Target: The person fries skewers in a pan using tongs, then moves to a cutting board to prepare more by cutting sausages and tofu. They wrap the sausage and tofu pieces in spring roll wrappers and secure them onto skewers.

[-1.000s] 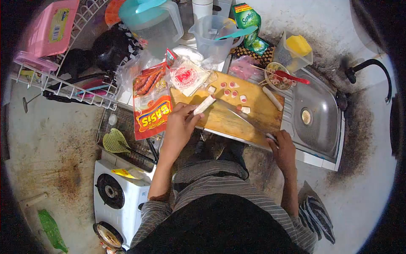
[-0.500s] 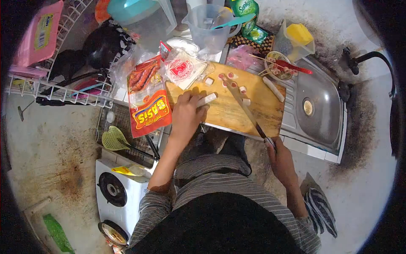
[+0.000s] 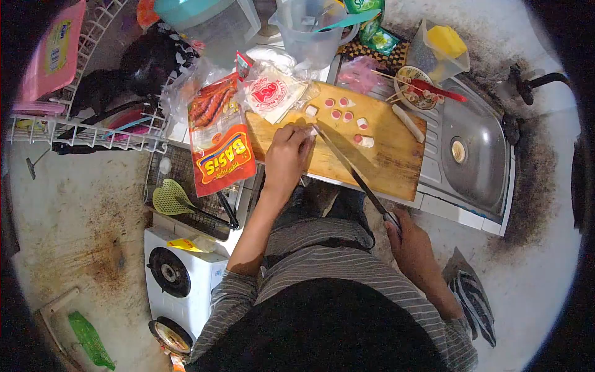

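My left hand (image 3: pixel 288 152) is closed around a white-wrapped sausage roll (image 3: pixel 313 131) on the wooden cutting board (image 3: pixel 392 168); the fingers hide most of the roll. My right hand (image 3: pixel 410 243) grips the handle of a long knife (image 3: pixel 354 172). Its blade slants over the board, with the tip end at the roll beside my left fingertips. Several cut pieces (image 3: pixel 348 116) with pink centres and white rims lie past the blade. A whole white roll (image 3: pixel 408 123) rests near the board's right end.
A red sausage packet (image 3: pixel 224 158) and a pack of dumpling wrappers (image 3: pixel 270 98) lie left of the board. Behind its right end stands a bowl (image 3: pixel 403 75) with skewers and a red-handled tool. The sink (image 3: pixel 480 133) is at right, a stove (image 3: pixel 207 270) at lower left.
The knife has moved left, from among the cut pieces to the end of the held roll. One more piece now lies near the board's middle. The view has shifted slightly.
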{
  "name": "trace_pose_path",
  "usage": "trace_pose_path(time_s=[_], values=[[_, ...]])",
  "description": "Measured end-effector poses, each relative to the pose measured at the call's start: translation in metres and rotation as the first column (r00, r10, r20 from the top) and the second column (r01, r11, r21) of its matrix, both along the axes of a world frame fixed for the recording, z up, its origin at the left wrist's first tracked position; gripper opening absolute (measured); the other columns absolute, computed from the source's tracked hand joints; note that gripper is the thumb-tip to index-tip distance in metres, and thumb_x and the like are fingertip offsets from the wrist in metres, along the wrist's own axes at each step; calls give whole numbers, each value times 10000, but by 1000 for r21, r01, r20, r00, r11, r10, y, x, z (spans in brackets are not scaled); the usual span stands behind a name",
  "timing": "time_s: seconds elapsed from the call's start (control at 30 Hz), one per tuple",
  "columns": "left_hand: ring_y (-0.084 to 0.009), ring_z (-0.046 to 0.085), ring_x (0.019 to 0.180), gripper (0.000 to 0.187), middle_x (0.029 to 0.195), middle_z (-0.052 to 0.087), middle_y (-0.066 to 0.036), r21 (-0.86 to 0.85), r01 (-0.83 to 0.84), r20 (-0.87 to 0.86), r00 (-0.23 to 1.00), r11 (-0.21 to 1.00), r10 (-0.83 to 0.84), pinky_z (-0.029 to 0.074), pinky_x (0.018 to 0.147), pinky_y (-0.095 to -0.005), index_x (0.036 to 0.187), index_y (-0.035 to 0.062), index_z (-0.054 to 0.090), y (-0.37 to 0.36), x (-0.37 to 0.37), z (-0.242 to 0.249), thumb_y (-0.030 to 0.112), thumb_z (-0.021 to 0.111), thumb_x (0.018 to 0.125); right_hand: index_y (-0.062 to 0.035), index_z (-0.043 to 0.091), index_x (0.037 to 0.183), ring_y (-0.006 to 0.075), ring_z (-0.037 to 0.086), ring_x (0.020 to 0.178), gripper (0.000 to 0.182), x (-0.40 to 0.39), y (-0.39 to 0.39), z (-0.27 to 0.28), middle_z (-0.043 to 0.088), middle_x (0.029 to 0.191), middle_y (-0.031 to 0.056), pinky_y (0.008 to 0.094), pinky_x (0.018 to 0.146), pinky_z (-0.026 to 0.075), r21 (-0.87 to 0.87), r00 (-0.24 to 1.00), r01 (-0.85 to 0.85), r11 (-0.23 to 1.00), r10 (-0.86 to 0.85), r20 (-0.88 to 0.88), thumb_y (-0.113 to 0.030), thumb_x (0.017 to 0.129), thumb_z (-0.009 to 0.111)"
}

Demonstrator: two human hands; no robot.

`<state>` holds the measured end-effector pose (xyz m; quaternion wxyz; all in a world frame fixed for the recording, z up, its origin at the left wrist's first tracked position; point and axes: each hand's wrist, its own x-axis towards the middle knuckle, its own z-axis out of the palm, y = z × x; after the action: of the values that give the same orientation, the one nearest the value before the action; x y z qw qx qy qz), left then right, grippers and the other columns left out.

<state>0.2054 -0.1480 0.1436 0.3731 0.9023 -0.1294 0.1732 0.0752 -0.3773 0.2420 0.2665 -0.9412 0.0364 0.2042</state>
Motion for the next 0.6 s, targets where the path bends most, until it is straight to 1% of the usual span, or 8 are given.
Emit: trace_pose_path(time_s=[0.1,0.17,0.2,0.27,0.37,0.4,0.47,0.6], values=[[-297,548,796,162,838,558,-121,-16,-26,-23,999,1000,26,461,674,-371,869,8,619,-1,0,2,116,622,748,-18,425,1093,430,560,778,266,3,1,1,575,863,249,471,634,440,1,999,-47,999,47,17,-190,892,450],[-296,552,782,148,819,560,-119,38,-51,-27,998,998,52,463,665,-372,848,10,623,-1,0,2,124,621,754,-17,427,1081,427,561,782,270,7,4,5,576,869,248,478,641,445,-65,996,-30,997,24,-88,-213,896,440],[-296,552,782,148,819,560,-119,38,-52,-29,998,998,53,463,665,-372,848,10,623,-1,0,1,124,621,754,-17,427,1081,427,561,782,270,7,4,5,576,869,248,478,641,445,-65,996,-31,997,25,-89,-213,896,440],[-290,553,780,148,815,559,-113,27,-42,3,999,999,42,463,661,-371,847,13,623,-1,1,-1,125,623,751,-22,445,1064,404,578,745,298,7,4,5,580,861,242,485,620,457,-97,997,-63,993,59,-44,-270,898,432],[-279,554,773,143,807,557,-106,26,-47,3,999,999,47,465,656,-365,841,15,623,-1,0,-1,124,626,748,-20,442,1048,407,578,729,293,7,3,1,578,852,247,488,611,456,-83,998,-68,994,67,-16,-271,896,435],[-279,554,773,143,807,557,-106,25,-48,2,999,999,48,465,656,-365,841,15,623,-1,0,-1,124,626,748,-20,442,1048,407,578,729,293,9,4,2,578,852,247,488,611,456,-83,998,-69,994,68,-18,-271,896,435],[-270,554,766,135,801,554,-98,17,-44,-30,999,999,44,467,648,-359,834,22,624,-1,0,1,126,625,749,-17,437,1031,415,574,726,293,12,6,5,574,847,249,491,606,454,-134,994,-66,989,52,-99,-277,896,434],[-267,552,749,127,777,544,-95,2,-44,15,999,999,44,466,634,-360,827,28,626,-1,2,-3,126,626,749,-11,429,1023,427,567,729,302,11,2,5,568,848,255,495,607,452,-95,996,-75,993,70,-50,-286,897,426]])
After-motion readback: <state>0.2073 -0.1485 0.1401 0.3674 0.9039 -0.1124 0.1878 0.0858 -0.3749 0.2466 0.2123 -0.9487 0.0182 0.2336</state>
